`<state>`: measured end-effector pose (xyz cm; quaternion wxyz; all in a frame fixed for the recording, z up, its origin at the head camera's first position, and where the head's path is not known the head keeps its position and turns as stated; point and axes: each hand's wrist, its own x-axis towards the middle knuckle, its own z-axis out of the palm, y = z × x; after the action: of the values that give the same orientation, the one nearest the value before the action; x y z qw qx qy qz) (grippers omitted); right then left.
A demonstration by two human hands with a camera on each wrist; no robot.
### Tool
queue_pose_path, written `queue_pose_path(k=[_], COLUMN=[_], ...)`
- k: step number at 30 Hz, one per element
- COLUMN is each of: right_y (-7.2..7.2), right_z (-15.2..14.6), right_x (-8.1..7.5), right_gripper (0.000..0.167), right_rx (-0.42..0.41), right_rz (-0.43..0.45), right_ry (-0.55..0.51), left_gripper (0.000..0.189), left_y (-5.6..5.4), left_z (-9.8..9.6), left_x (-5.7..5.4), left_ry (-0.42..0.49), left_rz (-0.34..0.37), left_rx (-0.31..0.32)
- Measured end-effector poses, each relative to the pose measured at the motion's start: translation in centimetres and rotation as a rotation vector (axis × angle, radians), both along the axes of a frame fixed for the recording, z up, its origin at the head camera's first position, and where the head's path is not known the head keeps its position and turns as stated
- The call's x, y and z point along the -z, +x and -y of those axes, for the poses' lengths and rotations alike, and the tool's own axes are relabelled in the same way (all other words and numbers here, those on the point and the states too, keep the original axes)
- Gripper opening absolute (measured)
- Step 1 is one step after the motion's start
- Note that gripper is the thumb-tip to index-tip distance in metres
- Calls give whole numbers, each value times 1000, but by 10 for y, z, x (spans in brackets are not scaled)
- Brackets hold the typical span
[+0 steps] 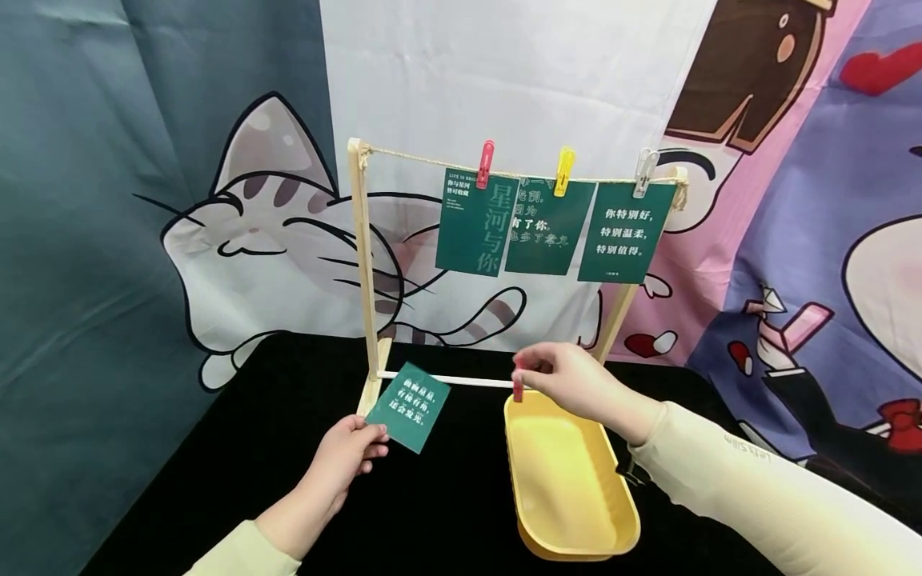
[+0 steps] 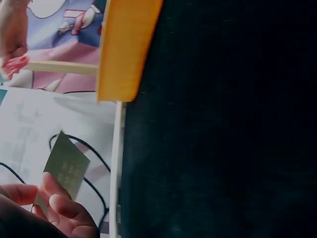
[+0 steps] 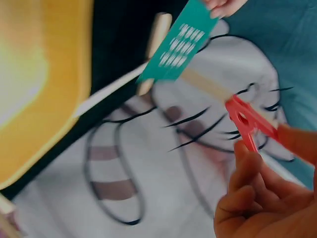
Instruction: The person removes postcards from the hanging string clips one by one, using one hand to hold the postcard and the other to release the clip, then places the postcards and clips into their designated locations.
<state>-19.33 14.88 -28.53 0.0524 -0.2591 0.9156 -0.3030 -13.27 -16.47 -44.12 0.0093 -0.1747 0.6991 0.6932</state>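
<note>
My left hand pinches a green card with white printed writing by its lower left corner, in front of the frame's left foot. Between thumb and fingers, my right hand holds a red clothespin above the far end of a yellow basket. Three green cards hang side by side from a string on a wooden frame. A red clothespin grips the left card, a yellow clothespin the middle card, and a clear clothespin the right card.
Black cloth covers the table. Across its back, a white bar joins the frame's feet. Behind the frame hangs a curtain printed with a cartoon cat and other figures. The basket stands right of centre, near my right forearm.
</note>
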Motion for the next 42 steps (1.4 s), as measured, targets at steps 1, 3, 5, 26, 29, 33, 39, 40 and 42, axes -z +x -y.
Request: queue_pose_path(k=[1, 3, 5, 26, 29, 33, 39, 40, 42], right_y=[-3, -9, -14, -41, -44, -47, -53, -53, -53], right_z=[-6, -16, -23, -59, -60, -61, -60, -60, -59], right_x=[8, 22, 37, 118, 121, 127, 140, 141, 142], right_gripper=[13, 14, 20, 39, 41, 38, 25, 23, 21], right_rx=[-13, -29, -43, -150, -181, -233, -268, -262, -248], right_rz=[-1, 0, 19, -190, -228, -295, -334, -325, -301], right_ry=[32, 85, 149, 461, 481, 514, 556, 558, 561], left_gripper=[12, 12, 12, 44, 45, 32, 34, 37, 43], left_y=[3, 9, 15, 69, 70, 68, 57, 55, 53], left_z=[1, 3, 4, 21, 24, 21, 9, 7, 4], left_x=[3, 8, 12, 17, 13, 8, -1, -2, -1], left_ry=[-19, -41, -53, -267, -334, -537, -1087, -1149, -1227], left_rz=[17, 46, 78, 170, 170, 125, -14, -44, -95], left_rx=[11, 30, 48, 352, 367, 429, 560, 579, 610])
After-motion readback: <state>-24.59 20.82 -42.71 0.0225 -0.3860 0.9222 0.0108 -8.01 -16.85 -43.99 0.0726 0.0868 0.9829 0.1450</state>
